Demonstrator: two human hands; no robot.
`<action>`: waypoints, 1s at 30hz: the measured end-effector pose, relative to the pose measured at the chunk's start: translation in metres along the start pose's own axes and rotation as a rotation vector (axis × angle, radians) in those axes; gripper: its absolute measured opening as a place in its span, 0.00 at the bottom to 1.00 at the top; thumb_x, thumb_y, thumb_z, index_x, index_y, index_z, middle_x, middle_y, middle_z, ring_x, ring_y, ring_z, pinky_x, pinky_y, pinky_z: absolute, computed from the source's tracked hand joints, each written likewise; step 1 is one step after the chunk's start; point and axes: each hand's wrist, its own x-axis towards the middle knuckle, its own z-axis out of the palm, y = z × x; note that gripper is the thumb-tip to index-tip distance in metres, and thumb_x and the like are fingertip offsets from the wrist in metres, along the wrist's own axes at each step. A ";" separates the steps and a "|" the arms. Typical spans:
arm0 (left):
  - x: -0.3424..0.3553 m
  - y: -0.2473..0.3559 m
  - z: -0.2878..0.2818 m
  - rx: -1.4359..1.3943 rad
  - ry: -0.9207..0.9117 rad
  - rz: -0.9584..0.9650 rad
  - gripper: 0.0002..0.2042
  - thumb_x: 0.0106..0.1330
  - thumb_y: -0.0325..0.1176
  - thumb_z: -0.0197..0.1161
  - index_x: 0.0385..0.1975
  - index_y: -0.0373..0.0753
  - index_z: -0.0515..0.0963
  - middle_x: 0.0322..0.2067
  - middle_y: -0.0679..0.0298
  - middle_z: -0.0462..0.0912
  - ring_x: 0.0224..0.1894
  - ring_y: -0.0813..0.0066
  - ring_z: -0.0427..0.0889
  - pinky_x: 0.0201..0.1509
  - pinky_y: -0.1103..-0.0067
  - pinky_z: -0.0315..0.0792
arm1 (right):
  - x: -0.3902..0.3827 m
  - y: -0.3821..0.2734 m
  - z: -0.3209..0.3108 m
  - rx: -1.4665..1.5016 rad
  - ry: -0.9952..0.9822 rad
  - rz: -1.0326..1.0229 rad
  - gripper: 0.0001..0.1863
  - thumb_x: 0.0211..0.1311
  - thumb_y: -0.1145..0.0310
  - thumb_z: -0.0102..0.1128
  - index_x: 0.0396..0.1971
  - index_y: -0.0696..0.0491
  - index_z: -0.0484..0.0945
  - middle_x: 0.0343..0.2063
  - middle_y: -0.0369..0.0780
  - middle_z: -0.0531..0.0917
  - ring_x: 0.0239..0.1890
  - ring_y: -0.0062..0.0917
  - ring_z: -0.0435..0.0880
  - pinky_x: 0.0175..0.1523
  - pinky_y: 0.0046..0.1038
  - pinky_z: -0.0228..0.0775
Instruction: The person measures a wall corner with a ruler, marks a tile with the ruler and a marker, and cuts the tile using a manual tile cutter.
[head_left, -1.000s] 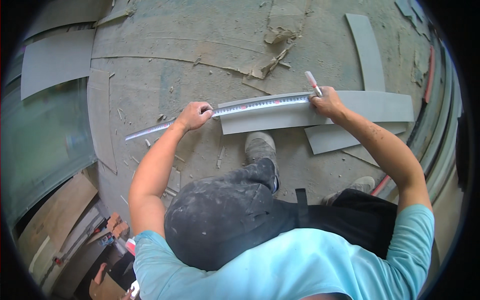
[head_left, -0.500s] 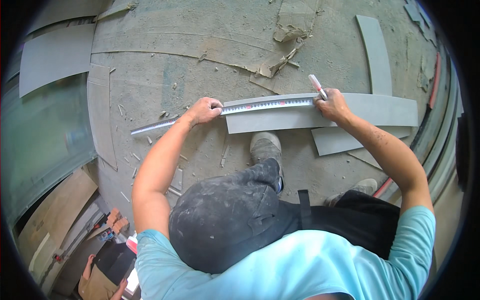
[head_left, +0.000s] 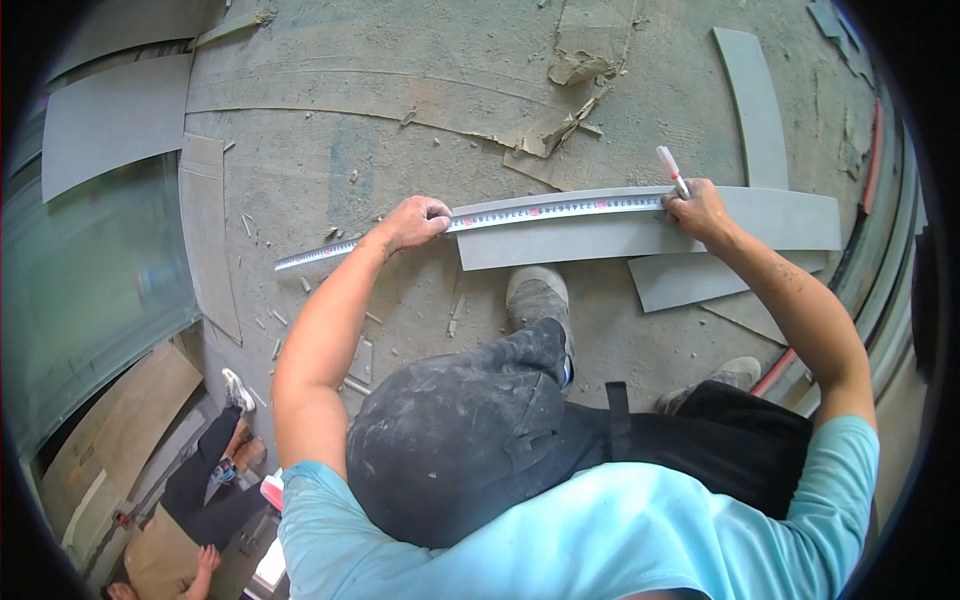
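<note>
A long grey board strip [head_left: 590, 240] lies across the floor in front of me, with a tape measure [head_left: 560, 211] stretched along its far edge. My left hand [head_left: 415, 223] pinches the tape just beyond the strip's left end. From there the white blade runs on past the hand, down to the left over the floor. My right hand [head_left: 698, 212] is closed over the strip, gripping a white-and-red marker [head_left: 672, 168] that points up and away. The tape's blade runs in under the right fingers; whether its case is in that hand is hidden.
Shorter grey pieces [head_left: 690, 283] lie under the strip's near side, and another strip [head_left: 755, 110] extends away at far right. Torn cardboard [head_left: 575, 125] and rubble litter the floor. Large panels [head_left: 118, 120] and a glass sheet [head_left: 100, 260] stand left. Another person [head_left: 170, 550] is at lower left.
My right hand has slid right along the strip with the marker, and the tape blade has shifted right through my left hand. The other person's leg and shoe have come into view.
</note>
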 end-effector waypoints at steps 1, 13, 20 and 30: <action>0.001 0.000 0.000 -0.001 -0.003 -0.011 0.11 0.57 0.35 0.57 0.34 0.35 0.80 0.28 0.61 0.82 0.31 0.74 0.78 0.40 0.77 0.71 | 0.000 0.000 0.000 0.000 0.000 0.000 0.08 0.55 0.71 0.58 0.24 0.61 0.76 0.17 0.38 0.77 0.19 0.21 0.74 0.26 0.26 0.66; 0.002 0.002 0.000 -0.009 0.053 0.007 0.11 0.57 0.35 0.56 0.32 0.34 0.79 0.26 0.63 0.81 0.30 0.76 0.76 0.38 0.78 0.71 | 0.002 0.000 0.008 -0.095 0.083 -0.057 0.12 0.54 0.67 0.58 0.27 0.63 0.77 0.17 0.44 0.77 0.19 0.27 0.77 0.29 0.30 0.68; 0.001 0.010 -0.001 -0.023 0.013 -0.092 0.14 0.55 0.37 0.55 0.33 0.33 0.79 0.29 0.60 0.81 0.34 0.73 0.77 0.42 0.77 0.70 | -0.005 -0.002 -0.007 -0.035 0.091 -0.097 0.17 0.59 0.60 0.55 0.24 0.62 0.76 0.16 0.41 0.75 0.21 0.25 0.75 0.30 0.30 0.67; 0.017 0.004 -0.006 0.061 0.027 0.053 0.13 0.54 0.36 0.56 0.29 0.33 0.79 0.25 0.62 0.80 0.30 0.75 0.75 0.37 0.77 0.70 | -0.031 -0.012 -0.036 0.160 0.190 -0.310 0.16 0.61 0.61 0.58 0.21 0.58 0.74 0.18 0.41 0.75 0.23 0.26 0.74 0.30 0.30 0.66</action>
